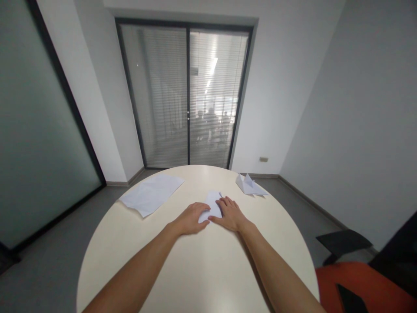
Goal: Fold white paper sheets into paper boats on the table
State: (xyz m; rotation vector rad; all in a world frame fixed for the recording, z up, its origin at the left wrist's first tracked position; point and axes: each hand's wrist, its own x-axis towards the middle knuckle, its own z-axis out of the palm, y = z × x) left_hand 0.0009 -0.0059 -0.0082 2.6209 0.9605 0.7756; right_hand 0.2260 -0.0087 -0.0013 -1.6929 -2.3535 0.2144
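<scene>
The left hand (192, 218) and right hand (232, 214), fingers spread and unclenched, rest on the small white paper (213, 208) near mid-counter (202, 265), apparently at a creasing step, so the next move likely calls for aligned edges under steady pressure.

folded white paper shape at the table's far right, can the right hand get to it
Likely yes: nothing visible stands between the right hand and the folded white paper shape, though that hand is touching the small white paper piece.
</scene>
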